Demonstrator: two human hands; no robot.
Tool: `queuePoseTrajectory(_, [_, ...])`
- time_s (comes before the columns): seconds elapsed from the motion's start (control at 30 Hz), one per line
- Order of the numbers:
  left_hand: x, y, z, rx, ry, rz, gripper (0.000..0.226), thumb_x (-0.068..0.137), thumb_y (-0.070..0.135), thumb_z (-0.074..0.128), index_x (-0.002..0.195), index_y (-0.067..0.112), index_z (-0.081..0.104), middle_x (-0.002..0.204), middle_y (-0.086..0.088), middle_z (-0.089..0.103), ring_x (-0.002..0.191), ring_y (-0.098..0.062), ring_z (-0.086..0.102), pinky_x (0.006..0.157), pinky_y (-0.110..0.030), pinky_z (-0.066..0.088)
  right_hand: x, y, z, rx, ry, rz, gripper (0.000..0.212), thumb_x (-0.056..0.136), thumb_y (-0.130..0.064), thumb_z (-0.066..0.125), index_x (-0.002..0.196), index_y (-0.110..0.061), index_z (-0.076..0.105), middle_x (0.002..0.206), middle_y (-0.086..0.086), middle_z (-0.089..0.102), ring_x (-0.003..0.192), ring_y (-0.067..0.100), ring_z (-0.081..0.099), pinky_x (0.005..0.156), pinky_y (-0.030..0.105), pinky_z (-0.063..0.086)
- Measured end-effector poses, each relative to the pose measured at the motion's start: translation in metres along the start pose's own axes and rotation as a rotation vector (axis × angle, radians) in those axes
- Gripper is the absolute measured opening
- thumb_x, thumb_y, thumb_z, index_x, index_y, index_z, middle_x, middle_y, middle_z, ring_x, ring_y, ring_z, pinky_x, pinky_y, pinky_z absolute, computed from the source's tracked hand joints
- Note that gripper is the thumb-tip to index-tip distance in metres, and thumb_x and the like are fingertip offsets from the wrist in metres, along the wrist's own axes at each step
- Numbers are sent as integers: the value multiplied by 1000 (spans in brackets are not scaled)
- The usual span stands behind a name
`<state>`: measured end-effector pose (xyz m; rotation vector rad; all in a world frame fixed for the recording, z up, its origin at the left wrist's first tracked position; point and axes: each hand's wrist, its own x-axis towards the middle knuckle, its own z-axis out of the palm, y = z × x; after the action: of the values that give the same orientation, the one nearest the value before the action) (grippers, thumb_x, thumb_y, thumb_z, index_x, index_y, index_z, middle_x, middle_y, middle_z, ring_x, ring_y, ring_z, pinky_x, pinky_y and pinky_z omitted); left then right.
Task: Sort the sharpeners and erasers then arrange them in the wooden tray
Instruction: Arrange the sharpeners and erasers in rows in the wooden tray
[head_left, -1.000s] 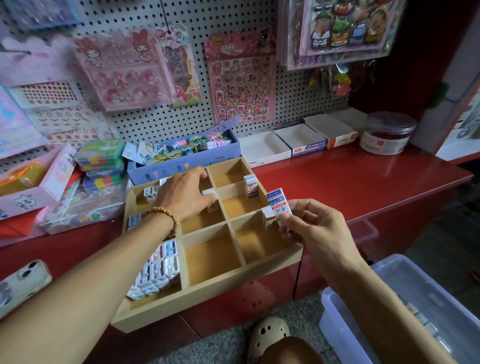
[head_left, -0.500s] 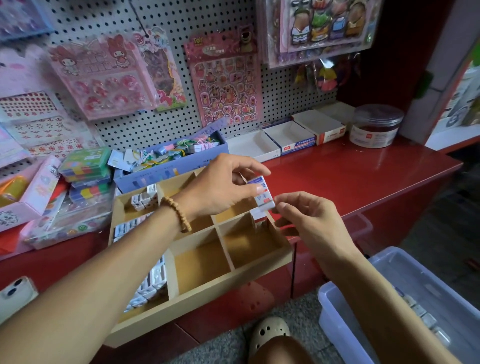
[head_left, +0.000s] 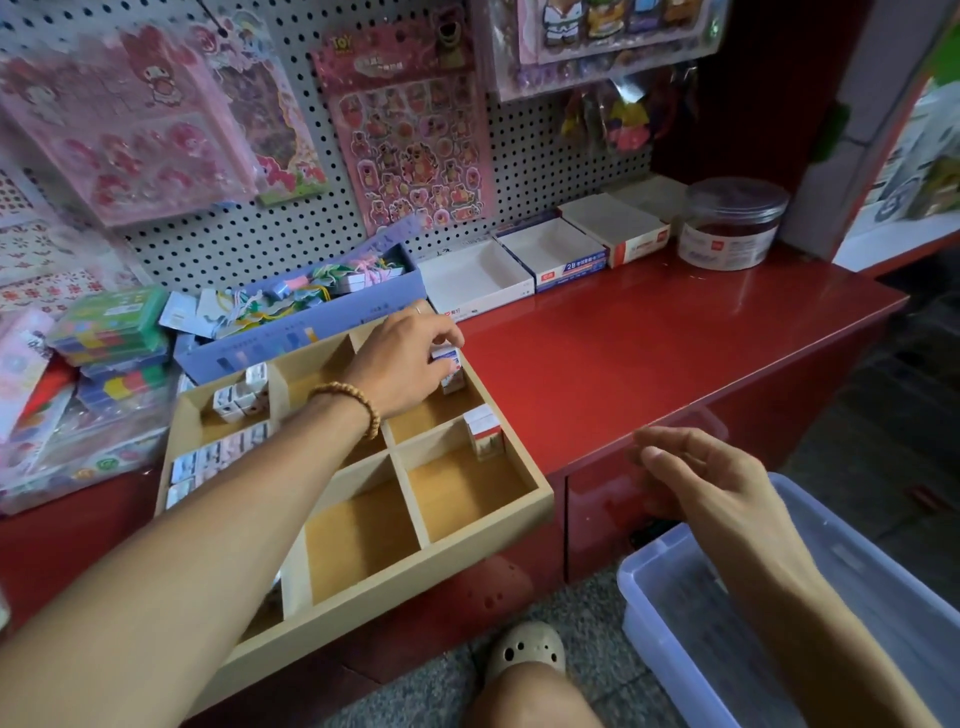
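Note:
The wooden tray (head_left: 498, 512) with several compartments sits on the red counter, its front hanging over the edge. My left hand (head_left: 402, 364) reaches over the tray and pinches a small boxed eraser (head_left: 448, 364) above the far-right compartment, where another eraser (head_left: 453, 383) stands upright. One more boxed eraser (head_left: 483, 431) stands in the right-hand compartment nearer me. White sharpeners (head_left: 241, 397) fill the far-left compartment, with a row of them (head_left: 218, 457) below. My right hand (head_left: 722, 486) hovers empty, fingers relaxed, off the counter's edge above the plastic bin.
A clear plastic bin (head_left: 660, 613) stands on the floor at lower right. Behind the tray lie a blue box of trinkets (head_left: 291, 332), open white boxes (head_left: 478, 280) and a clear jar (head_left: 732, 223). The red counter (head_left: 675, 353) stretches right. A pegboard holds sticker packs.
My left hand took the eraser from my right hand and carried it down to the tray's far-right compartment. My right hand, now empty, drew back right toward the bin.

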<state>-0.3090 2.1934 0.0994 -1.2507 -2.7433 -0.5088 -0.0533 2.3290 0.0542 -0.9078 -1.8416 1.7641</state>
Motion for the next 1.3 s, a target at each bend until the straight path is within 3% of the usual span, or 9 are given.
queuePoseTrajectory(0.1, [1,-1,7,88,-12,29,18,89,26,69,107,25,67,99,11,44,78,-8,45,70,-23,35,-3,8,-6,10,0,15,18,98,-10,58,100,-20,74,86,-5,78,80,8,73,73,23,59])
queuePoseTrajectory(0.23, [2,-2,9,103,-22,30,23,89,28,68,112,27,67,107,9,47,83,-9,46,71,-24,36,-4,16,-8,-30,-9,13,19,98,-15,59,100,-27,73,95,-14,77,94,2,70,94,38,54])
queuePoseTrajectory(0.37, [7,2,-4,89,-68,11,28,87,32,67,115,28,65,108,6,49,89,-14,53,76,-31,43,-7,16,-11,-41,-2,30,18,97,-15,59,100,-28,73,95,-13,77,93,3,70,97,42,54])
queuePoseTrajectory(0.47, [3,14,-18,-48,3,20,23,87,34,68,109,25,68,93,9,54,76,-10,54,75,-28,44,-10,15,-15,-41,7,39,18,98,-16,59,101,-27,73,95,-11,77,94,5,71,98,44,53])
queuePoseTrajectory(0.63, [-22,65,-33,-320,-10,81,11,90,27,67,100,27,71,86,18,66,77,3,60,67,-4,40,-19,9,-31,-32,35,19,17,97,-17,60,100,-27,73,97,-9,77,101,12,70,96,46,53])
queuePoseTrajectory(0.8, [-55,123,-25,-599,-111,172,11,89,24,69,99,25,73,84,15,70,77,-1,64,75,-25,54,-36,-3,-61,15,108,-12,20,98,-12,58,97,-26,72,93,-7,77,96,13,71,76,29,56])
queuePoseTrajectory(1.03, [-105,190,41,-813,-319,155,13,85,29,65,95,29,73,86,14,72,87,-12,70,80,-39,58,-67,2,-116,76,309,17,14,99,-14,59,99,-22,71,92,5,75,82,15,71,75,42,59])
queuePoseTrajectory(1.13, [-128,215,87,-879,-412,110,15,91,18,65,93,30,72,88,5,73,87,-22,70,76,-42,58,-78,28,-137,108,405,32,16,98,-14,59,94,-26,70,88,1,75,78,11,70,70,32,56])
queuePoseTrajectory(1.3, [-161,241,182,-865,-628,-35,19,93,17,65,95,35,68,90,11,70,93,-11,68,88,-40,56,-78,104,-159,82,507,174,16,94,-15,60,91,-28,69,96,3,75,91,21,70,85,45,58])
